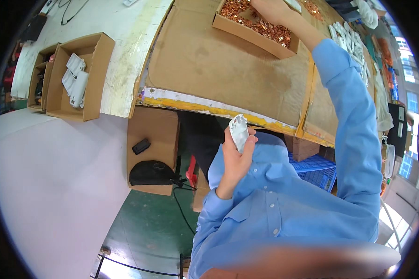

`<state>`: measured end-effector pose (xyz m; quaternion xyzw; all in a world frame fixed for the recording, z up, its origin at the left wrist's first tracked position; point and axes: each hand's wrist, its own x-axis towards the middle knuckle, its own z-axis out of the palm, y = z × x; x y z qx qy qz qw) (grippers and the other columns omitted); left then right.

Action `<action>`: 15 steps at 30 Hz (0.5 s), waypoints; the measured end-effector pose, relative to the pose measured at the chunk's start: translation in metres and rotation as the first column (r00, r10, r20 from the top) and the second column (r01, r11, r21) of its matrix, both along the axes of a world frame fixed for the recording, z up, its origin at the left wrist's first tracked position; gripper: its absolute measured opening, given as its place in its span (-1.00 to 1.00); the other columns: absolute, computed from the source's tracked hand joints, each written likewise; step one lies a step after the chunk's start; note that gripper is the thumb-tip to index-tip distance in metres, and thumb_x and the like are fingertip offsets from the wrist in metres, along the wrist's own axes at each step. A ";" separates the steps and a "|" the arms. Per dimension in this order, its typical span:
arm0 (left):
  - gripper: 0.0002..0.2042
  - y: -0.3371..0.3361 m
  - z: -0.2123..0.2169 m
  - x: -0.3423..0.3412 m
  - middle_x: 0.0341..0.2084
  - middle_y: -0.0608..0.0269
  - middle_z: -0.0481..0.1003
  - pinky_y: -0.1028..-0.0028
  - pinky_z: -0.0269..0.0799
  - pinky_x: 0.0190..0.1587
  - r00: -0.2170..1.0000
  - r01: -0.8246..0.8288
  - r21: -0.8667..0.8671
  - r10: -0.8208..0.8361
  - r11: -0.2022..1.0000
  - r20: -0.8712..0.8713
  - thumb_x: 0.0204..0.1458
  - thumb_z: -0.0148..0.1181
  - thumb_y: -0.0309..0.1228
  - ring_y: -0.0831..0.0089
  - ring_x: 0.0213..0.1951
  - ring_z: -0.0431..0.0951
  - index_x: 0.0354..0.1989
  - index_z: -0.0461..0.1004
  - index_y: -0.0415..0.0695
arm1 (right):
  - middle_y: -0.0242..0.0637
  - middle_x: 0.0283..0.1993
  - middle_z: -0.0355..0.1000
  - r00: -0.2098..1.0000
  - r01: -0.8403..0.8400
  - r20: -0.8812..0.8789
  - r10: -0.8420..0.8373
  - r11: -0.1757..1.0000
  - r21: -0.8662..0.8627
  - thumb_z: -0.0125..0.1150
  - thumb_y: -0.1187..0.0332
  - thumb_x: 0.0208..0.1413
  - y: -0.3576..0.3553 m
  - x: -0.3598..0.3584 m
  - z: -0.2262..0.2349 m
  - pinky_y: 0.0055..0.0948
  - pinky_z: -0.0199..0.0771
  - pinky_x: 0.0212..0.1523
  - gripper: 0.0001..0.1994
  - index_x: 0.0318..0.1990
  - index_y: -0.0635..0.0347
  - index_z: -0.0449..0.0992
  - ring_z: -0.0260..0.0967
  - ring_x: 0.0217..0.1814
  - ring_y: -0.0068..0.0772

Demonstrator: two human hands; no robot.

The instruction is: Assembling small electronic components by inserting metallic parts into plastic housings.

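Note:
My left hand (237, 160) holds a white plastic housing shell (239, 132) upright in front of my body, just below the table's front edge. The thumb and fingers are wrapped round its lower part, and its hollow side shows. At the top edge of the picture, my right hand (272, 10) reaches into a shallow cardboard box (253, 37) filled with small copper-coloured metal pieces (272, 31). Its fingers are bent down among the pieces and look closed. Their tips are hidden, so what they grip cannot be made out.
A cardboard-covered table (219, 69) has a worn yellow front edge. Several white plastic parts (351, 44) are piled at the right. On the left, an open cardboard box (104, 60) holds more white housings (77, 83). Below are a blue crate (316, 174) and a black cable (181, 211).

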<state>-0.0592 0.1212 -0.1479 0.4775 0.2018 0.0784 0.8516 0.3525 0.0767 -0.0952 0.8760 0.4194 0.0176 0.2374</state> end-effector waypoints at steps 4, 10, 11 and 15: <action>-0.67 -0.001 0.000 -0.001 -0.26 0.17 0.52 0.52 0.49 -0.22 1.000 0.002 0.022 -0.002 1.000 -0.015 0.13 0.11 -0.53 0.52 -0.30 0.55 0.04 0.22 -0.31 | -0.03 -0.37 0.56 0.926 -0.321 0.000 0.378 0.785 0.529 0.14 0.40 -0.06 -0.020 -0.004 0.001 -0.17 0.56 -0.30 -0.87 -0.46 0.23 0.59 0.56 -0.25 -0.07; -0.71 0.002 0.012 -0.002 -0.24 0.15 0.52 0.50 0.50 -0.28 1.000 -0.018 0.025 0.019 1.000 -0.015 0.13 0.06 -0.54 0.53 -0.35 0.55 0.01 0.24 -0.30 | -0.03 -0.36 0.54 0.973 0.152 -0.209 -0.099 0.955 0.254 0.18 0.29 -0.12 -0.017 -0.040 0.069 -0.12 0.52 -0.27 -0.83 -0.41 0.15 0.60 0.53 -0.28 -0.03; -0.71 0.002 0.015 -0.002 -0.24 0.16 0.52 0.51 0.50 -0.30 1.000 -0.017 0.030 0.017 0.999 -0.012 0.13 0.06 -0.53 0.53 -0.37 0.55 0.01 0.24 -0.30 | -0.04 -0.37 0.55 0.969 0.140 -0.240 -0.057 0.927 0.348 0.19 0.29 -0.13 -0.025 -0.048 0.079 -0.12 0.51 -0.26 -0.84 -0.41 0.12 0.61 0.53 -0.28 -0.05; -0.65 -0.007 0.027 0.006 -0.21 0.14 0.52 0.52 0.49 -0.36 0.996 0.085 0.061 -0.087 0.994 0.029 0.13 0.02 -0.53 0.52 -0.44 0.56 0.10 0.21 -0.29 | -0.45 -0.45 0.47 0.682 0.462 -0.725 0.100 0.709 0.533 0.22 0.40 0.06 -0.082 -0.084 0.068 -0.58 0.37 -0.33 -0.90 -0.37 0.24 0.55 0.36 -0.37 -0.68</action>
